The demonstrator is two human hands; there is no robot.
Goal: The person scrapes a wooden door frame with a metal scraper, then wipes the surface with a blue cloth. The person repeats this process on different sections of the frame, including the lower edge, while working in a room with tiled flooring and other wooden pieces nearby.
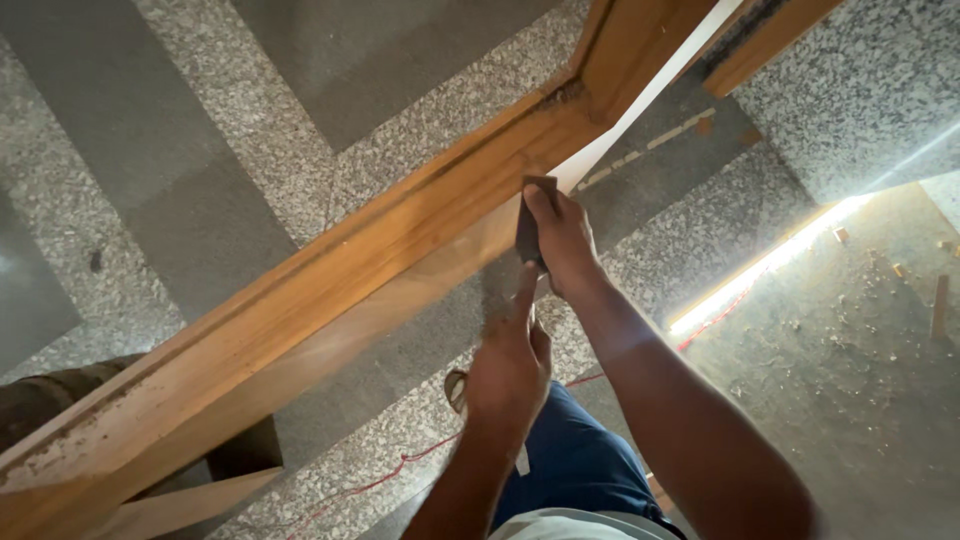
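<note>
A long wooden frame beam (330,270) runs diagonally from the lower left to a joint at the upper right. My right hand (562,240) presses a dark piece of sandpaper (530,225) against the beam's lower face, with the thumb on top of it. Just below, my left hand (510,360) has its index finger stretched up and touching the lower end of the sandpaper. Both forearms come in from the bottom of the view.
Below lies a speckled granite and grey tiled floor (300,130). A thin red cord (400,465) trails across it. Wood shavings litter the floor at the right (850,330), by a bright strip of light (760,270). My blue trouser leg (570,460) and a sandal show beneath.
</note>
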